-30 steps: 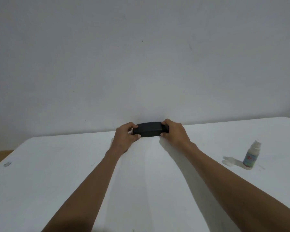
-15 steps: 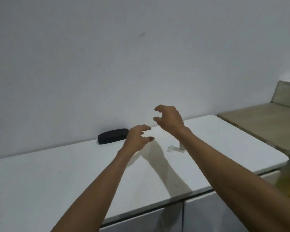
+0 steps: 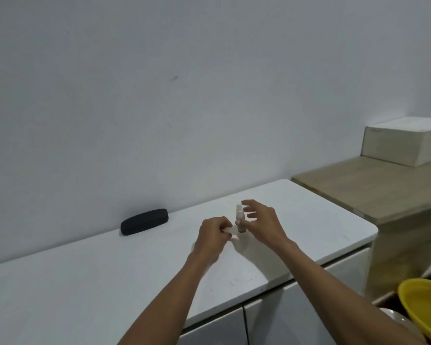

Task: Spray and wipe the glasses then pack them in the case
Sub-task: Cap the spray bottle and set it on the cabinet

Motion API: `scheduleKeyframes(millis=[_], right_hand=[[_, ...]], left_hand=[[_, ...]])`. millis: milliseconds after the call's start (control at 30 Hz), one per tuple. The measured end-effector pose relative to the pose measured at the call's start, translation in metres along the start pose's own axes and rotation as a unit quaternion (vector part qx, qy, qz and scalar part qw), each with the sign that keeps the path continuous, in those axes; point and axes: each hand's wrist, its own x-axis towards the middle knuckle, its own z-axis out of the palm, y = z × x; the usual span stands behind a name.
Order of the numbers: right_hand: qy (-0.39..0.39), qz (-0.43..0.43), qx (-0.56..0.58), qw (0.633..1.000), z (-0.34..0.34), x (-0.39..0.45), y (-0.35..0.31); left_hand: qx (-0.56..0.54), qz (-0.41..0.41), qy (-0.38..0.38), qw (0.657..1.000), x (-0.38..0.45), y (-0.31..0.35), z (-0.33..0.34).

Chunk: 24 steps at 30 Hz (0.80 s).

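My right hand [image 3: 261,222] was spread open around the upright spray bottle [image 3: 240,221], left hand [image 3: 213,234] loosely curled and empty at its nine o'clock, the closed case [image 3: 144,221] farther that way on the surface [image 3: 110,282]; closing my fingers on the bottle came next, I judged.

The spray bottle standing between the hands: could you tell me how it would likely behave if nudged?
The spray bottle looks tall and narrow on a small base, so it would probably tip easily. It seems small, so likely light. Once on its side, its apparently round body might roll on the smooth white counter.

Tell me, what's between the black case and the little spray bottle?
In the head view, only bare white counter and the left hand lie between the black case and the spray bottle.
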Motion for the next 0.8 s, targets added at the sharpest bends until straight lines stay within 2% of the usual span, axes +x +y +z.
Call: scheduleKeyframes(millis=[267,400,500,667,800], right_hand=[[0.011,0.006,0.022,1.0,0.016,0.002,0.012],[0.016,0.008,0.034,0.999,0.019,0.004,0.015],[0.019,0.013,0.044,0.999,0.019,0.006,0.016],[0.023,0.018,0.059,0.998,0.018,0.007,0.018],[0.014,0.022,0.077,0.997,0.019,0.008,0.021]], left_hand=[[0.012,0.029,-0.02,0.999,-0.002,-0.006,-0.005],[-0.135,-0.01,0.07,0.988,-0.002,0.004,-0.014],[-0.179,0.008,0.123,0.976,0.007,0.014,-0.025],[-0.2,0.058,0.108,0.972,0.016,0.04,-0.033],[-0.159,0.083,0.071,0.981,0.022,0.047,-0.027]])
